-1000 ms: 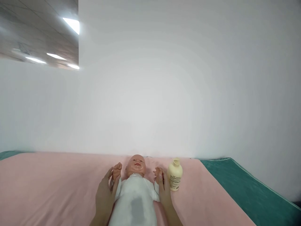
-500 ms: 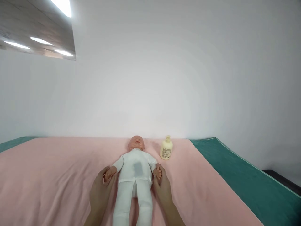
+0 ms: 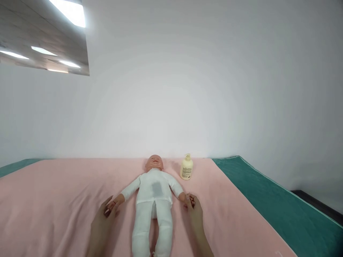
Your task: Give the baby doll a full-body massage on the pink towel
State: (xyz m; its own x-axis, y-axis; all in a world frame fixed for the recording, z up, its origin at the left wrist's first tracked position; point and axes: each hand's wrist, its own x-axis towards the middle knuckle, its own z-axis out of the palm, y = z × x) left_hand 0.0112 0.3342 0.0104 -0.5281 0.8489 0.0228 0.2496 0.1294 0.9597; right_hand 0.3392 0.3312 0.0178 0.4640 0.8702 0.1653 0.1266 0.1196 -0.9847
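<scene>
A baby doll (image 3: 154, 189) in a white cloth suit with a grey patch on its front lies face up, its head toward the wall and its legs toward me. My left hand (image 3: 103, 219) is closed around the doll's hand on the left side, thumb on top. On the other side, my right hand (image 3: 195, 210) grips the doll's other hand between thumb and fingers. Both doll arms are stretched out sideways and down. Beyond my right hand, a pale yellow pump bottle (image 3: 187, 168) stands upright beside the doll's head, touched by neither hand.
A pink cloth (image 3: 227, 217) with creases at the left lies under the doll. Green covering (image 3: 268, 192) shows at both sides. A white wall (image 3: 171, 89) rises directly behind, with a reflecting panel (image 3: 53, 35) at the upper left. Something dark (image 3: 318, 205) sits beyond the right edge.
Both my hands have moved outward, drawing the doll's arms away from its body and spreading them wider. The view has shifted slightly. The bottle still stands by the doll's head.
</scene>
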